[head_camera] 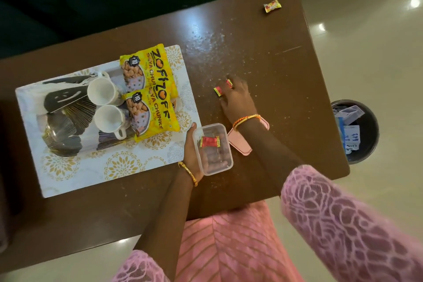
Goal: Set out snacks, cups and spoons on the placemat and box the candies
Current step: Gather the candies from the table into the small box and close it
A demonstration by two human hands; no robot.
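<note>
We see the left hand (pixel 191 151) clamped around a clear rectangular plastic box (pixel 212 149) holding one red-wrapped candy (pixel 209 141), beside the white-and-gold floral placemat (pixel 103 167) on the brown counter (pixel 263 57). The right hand (pixel 238 98) lies flat, fingers touching two red candies (pixel 218 91); whether it grips them we cannot tell. A pink lid (pixel 240 143) sits beneath that wrist.

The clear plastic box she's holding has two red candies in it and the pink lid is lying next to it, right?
Not quite. The head view shows only one red wrapped candy inside the clear plastic box. The left hand holds the box, and the pink lid does lie beside it.
</note>
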